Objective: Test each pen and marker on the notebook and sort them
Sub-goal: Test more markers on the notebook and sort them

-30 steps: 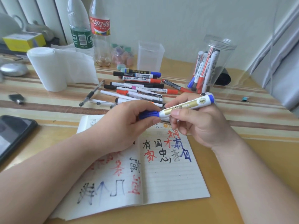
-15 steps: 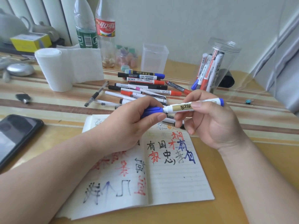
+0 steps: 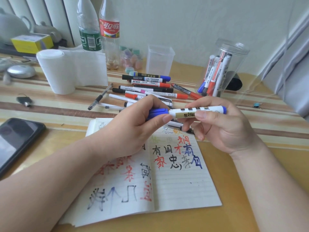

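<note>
My left hand (image 3: 133,128) is gripping the blue cap (image 3: 158,113), my right hand (image 3: 222,129) pinching the marker (image 3: 197,112); I'm keeping both straight (no bending).

Worn on the head, wide-angle, alone. Looks forward and down from the near edge of the surface (image 3: 58,104) toward its far edge and the wall (image 3: 184,22). Sits close above the open notebook (image 3: 184,186), at the middle of the near edge.
</note>
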### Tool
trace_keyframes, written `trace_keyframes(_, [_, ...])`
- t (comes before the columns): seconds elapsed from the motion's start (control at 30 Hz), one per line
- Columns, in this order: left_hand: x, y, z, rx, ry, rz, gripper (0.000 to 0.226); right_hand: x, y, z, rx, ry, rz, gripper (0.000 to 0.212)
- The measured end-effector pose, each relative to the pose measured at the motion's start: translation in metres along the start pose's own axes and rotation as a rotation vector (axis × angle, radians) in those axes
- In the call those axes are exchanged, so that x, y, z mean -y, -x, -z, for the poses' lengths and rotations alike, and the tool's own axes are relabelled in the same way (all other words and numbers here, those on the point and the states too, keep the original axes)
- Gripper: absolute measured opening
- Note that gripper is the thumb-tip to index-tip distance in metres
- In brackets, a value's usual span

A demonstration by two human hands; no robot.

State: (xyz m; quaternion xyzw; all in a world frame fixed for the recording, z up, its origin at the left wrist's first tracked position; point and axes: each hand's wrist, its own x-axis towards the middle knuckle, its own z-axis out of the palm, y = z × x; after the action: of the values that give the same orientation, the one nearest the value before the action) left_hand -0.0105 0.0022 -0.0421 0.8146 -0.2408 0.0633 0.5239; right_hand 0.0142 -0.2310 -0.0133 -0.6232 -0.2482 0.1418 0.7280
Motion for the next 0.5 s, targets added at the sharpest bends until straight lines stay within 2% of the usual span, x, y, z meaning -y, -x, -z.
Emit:
trace_keyframes(0.13, [0.0004, 0.0009, -0.0012, 0.020, -0.006, 0.005, 0.022, -0.0019, 0.0004, 0.0010, 0.029, 0.059, -0.015, 0.038])
trace_keyframes(0.3, [0.0028, 0.0019, 0.0005, 0.032, 0.010, 0.016, 0.012, -0.0023, 0.0036, 0.0018, -0.022, 0.230, -0.036, 0.028])
trace_keyframes(0.43, [0.0015, 0.0019, 0.0012, 0.050, 0.097, 0.033, 0.016, -0.0010, 0.0031, -0.0024, -0.051, 0.382, -0.014, 0.026])
trace_keyframes(0.5, [-0.0007, 0.0026, 0.0019, 0.059, 0.112, 0.013, 0.018, 0.0000, 0.0035, -0.0044, -0.044, 0.341, -0.024, 0.024])
